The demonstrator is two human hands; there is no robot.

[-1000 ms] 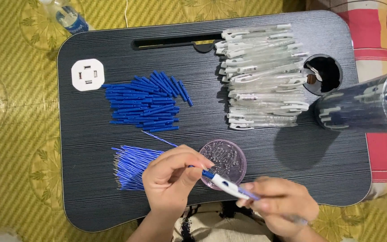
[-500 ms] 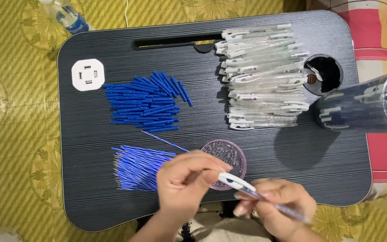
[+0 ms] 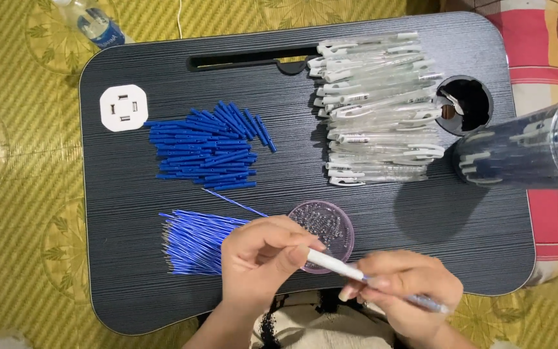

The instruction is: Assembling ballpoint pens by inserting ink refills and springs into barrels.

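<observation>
Holding one pen point(image 3: 356, 274), apparently, both hands point(image 3: 263, 255) grip it.

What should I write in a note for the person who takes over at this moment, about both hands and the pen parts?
Left hand: fingers closed on the white end of a pen.
Right hand: fingers closed on the same pen's other end, just in front of the small round dish of tiny parts.
On the dark lap table: blue refills beside the left hand, blue caps behind them, clear pen barrels stacked at the back right.
Done: finished pens stand in the clear container on the right.
Left: many barrels, refills and caps remain unassembled.
</observation>
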